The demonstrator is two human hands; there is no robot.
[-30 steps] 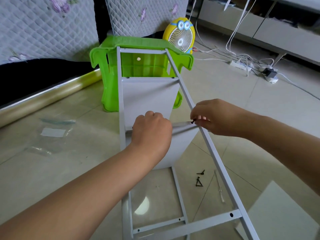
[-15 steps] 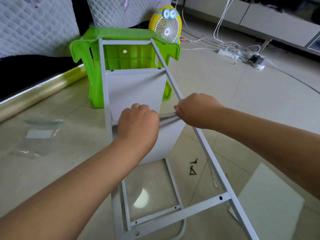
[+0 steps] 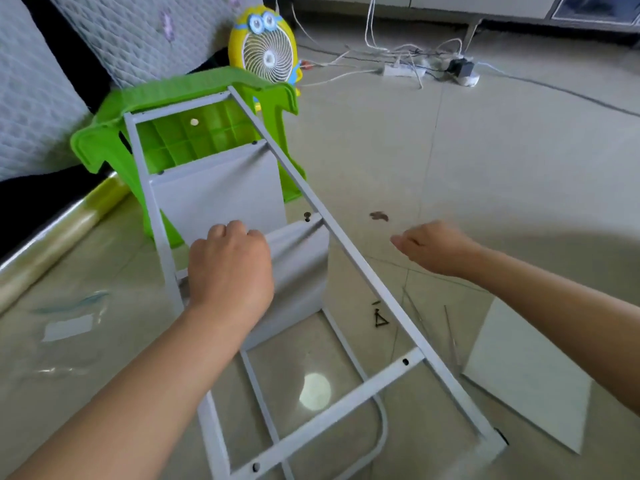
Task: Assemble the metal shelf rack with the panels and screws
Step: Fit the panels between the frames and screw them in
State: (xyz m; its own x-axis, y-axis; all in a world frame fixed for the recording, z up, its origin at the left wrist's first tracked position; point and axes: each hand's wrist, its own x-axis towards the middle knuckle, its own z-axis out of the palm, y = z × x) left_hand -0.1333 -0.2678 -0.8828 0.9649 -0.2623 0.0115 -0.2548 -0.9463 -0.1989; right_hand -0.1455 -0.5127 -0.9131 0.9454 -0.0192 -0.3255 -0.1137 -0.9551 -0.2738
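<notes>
The grey square-tubed metal rack leans against a ribbed green plastic stool. The left hand curls over the top edge of a smooth flat panel set between the rack's rails. The right hand is blurred and apart from the rack, so I cannot tell its grip. Small black screws lie on glossy floor tiles.

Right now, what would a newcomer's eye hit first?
The grey rack frame, tilted with its far end leaning on the green stool, fills the centre. The left hand grips the edge of the middle panel inside it, while the right hand hangs free right of the frame. Behind, a yellow cartoon fan stands out.
</notes>
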